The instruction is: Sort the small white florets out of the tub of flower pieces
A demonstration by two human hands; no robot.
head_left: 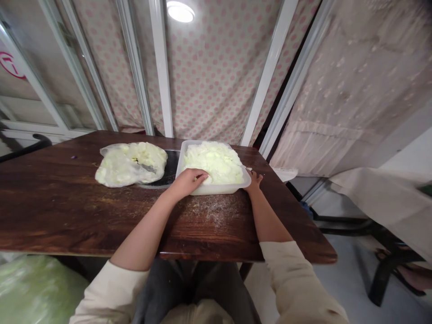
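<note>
A white rectangular tub [216,189] stands on the dark wooden table, heaped with pale green-white chopped pieces [216,159] that look like cabbage. My left hand [191,181] reaches over the tub's near left edge, its fingers pinched together at the pieces; what lies between them is too small to name. At the tub's right side, my right hand [254,180] has its fingers spread near the outer corner and the table surface. Left of the tub, a clear plastic bag [116,167] of similar pale pieces lies partly over a dark, flat, transparent-edged tray [172,166].
Wet specks and crumbs are scattered on the wooden table [101,216] in front of the tub. A large green bag [37,288] is on the floor at lower left. Curtained glass panels rise behind, and a cloth-covered table [388,198] stands at right.
</note>
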